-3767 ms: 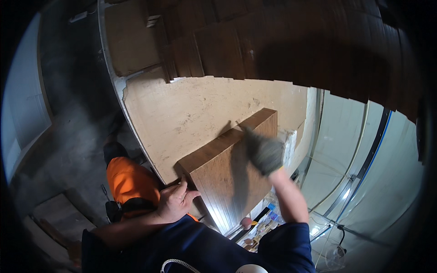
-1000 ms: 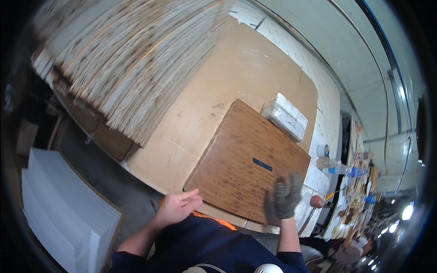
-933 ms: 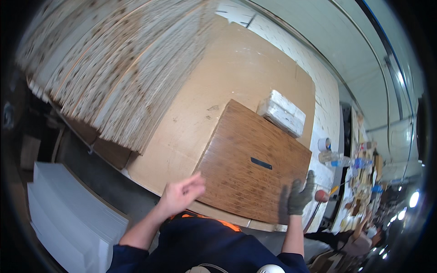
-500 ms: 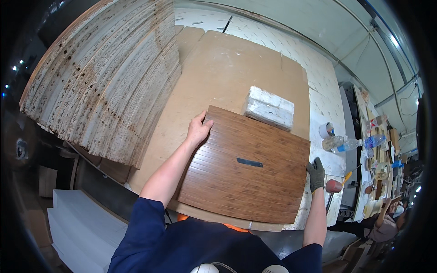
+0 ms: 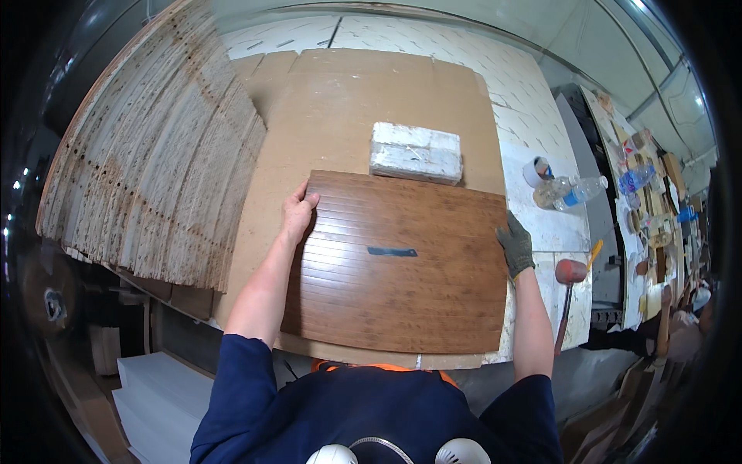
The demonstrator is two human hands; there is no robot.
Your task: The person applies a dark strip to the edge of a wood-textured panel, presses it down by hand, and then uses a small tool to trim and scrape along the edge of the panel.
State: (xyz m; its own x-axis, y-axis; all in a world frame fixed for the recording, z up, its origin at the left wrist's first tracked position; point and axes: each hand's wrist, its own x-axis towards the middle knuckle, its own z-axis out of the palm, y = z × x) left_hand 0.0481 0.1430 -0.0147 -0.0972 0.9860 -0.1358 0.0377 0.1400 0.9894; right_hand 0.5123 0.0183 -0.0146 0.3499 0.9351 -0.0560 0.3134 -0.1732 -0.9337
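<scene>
A brown wood-grain panel with lengthwise grooves lies flat on cardboard in front of me. My left hand is bare and grips its left edge near the far corner, thumb on top and fingers partly hidden. At the opposite edge, my right hand in a dark grey-green knit glove holds the panel's side, fingers pointing away from me. A short dark flat strip rests on the panel's middle. Just behind the far edge sits a white, scuffed rectangular block.
Tall stacked boards stand at the left. Cardboard covers the table. A tape roll, plastic bottles and a red-headed mallet lie on the right. A person is at the cluttered far-right bench.
The view has turned, so the panel and block appear more level and further left. Both hands stay at the panel's side edges; the right one sits closer against it.
</scene>
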